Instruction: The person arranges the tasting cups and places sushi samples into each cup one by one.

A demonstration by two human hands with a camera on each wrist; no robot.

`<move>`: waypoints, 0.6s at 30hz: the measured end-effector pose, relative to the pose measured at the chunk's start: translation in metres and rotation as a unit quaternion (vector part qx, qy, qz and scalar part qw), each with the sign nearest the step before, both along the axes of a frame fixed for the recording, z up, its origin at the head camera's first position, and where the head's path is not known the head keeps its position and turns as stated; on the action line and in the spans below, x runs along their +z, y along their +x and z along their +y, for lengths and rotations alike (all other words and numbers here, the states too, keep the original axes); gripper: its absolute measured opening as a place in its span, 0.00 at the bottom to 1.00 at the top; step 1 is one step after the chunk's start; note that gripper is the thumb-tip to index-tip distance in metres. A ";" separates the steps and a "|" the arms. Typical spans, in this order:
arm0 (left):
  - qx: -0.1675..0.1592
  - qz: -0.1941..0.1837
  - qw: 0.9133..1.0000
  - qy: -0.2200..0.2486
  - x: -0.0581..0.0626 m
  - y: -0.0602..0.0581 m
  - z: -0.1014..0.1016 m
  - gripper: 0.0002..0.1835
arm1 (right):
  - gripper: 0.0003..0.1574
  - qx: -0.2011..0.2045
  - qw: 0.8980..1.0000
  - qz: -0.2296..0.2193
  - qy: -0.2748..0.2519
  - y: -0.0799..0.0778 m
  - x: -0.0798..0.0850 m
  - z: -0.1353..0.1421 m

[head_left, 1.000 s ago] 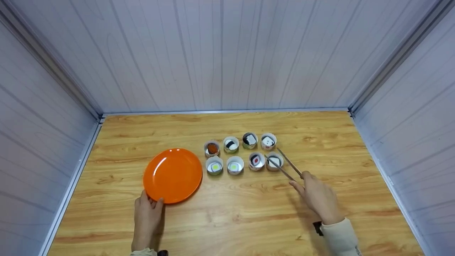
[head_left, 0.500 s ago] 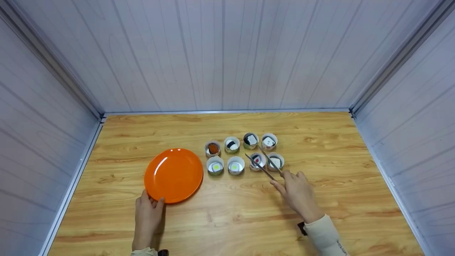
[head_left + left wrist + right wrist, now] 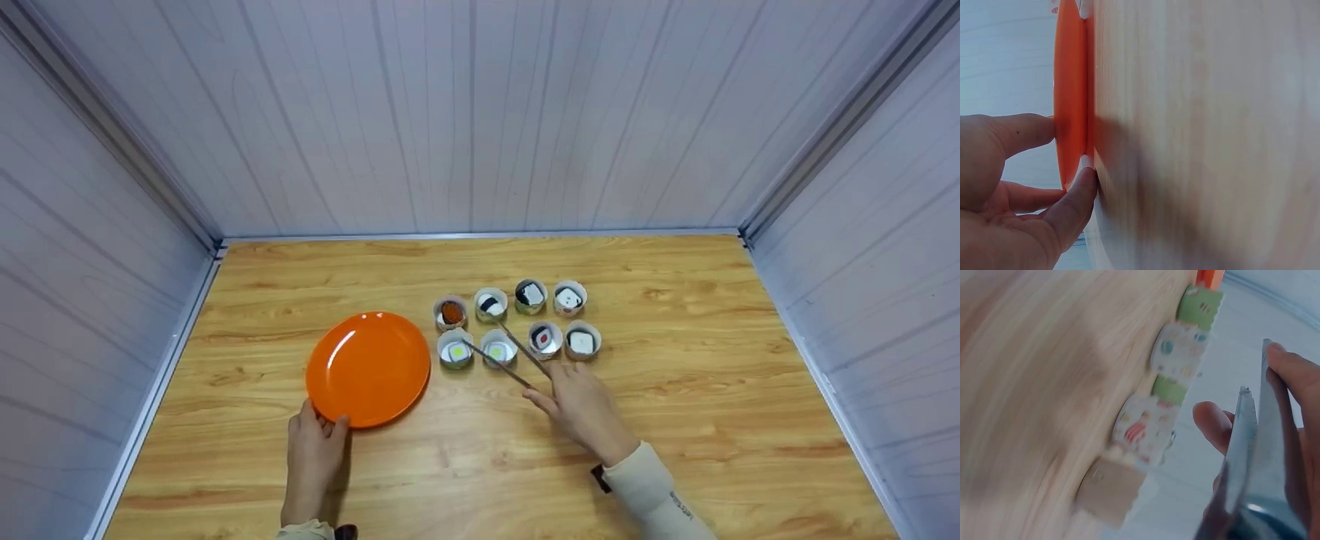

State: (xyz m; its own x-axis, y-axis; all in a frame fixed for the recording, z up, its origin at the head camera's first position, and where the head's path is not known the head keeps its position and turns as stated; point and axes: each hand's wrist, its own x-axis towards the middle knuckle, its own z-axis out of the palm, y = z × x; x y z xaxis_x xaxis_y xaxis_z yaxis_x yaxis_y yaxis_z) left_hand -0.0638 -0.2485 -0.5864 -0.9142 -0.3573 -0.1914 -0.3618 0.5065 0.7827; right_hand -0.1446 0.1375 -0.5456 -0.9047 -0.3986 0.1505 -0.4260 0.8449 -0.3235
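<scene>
My left hand (image 3: 315,454) holds the near-left rim of a round orange plate (image 3: 367,367); in the left wrist view the thumb is on one face of the rim and fingertips are at its underside. My right hand (image 3: 585,412) grips metal tongs (image 3: 531,354), their arms spread with nothing between the tips. The tongs reach left over the front row of paper cups, their tips over the cup (image 3: 498,361) with a green-centred sushi piece (image 3: 497,351) and its left neighbour (image 3: 455,363). In the right wrist view the tongs (image 3: 1266,455) lie between thumb and fingers.
Several cups stand in two rows right of the plate, each with a toy-like sushi piece, such as an orange-topped one (image 3: 451,311) and a red-centred one (image 3: 543,339). Pale panels (image 3: 465,112) wall in the wooden table (image 3: 675,315) at the back and sides.
My right hand has moved left with the tongs, from the rightmost cups across the front row to the green-centred pieces. My left hand and the plate stay in place.
</scene>
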 end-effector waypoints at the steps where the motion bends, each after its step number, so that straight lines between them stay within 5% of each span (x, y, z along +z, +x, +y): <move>1: -0.002 0.004 1.000 -0.003 0.000 0.001 0.000 0.33 | 0.34 0.005 1.000 0.001 0.002 0.000 0.001 -0.004; 6: 0.000 0.025 1.000 -0.008 0.000 0.002 0.000 0.32 | 0.35 0.038 0.999 0.014 0.017 -0.004 0.004 -0.025; 18: 0.007 -0.009 1.000 0.010 -0.001 0.000 0.002 0.33 | 0.38 0.079 0.994 -0.037 0.071 -0.006 0.006 -0.081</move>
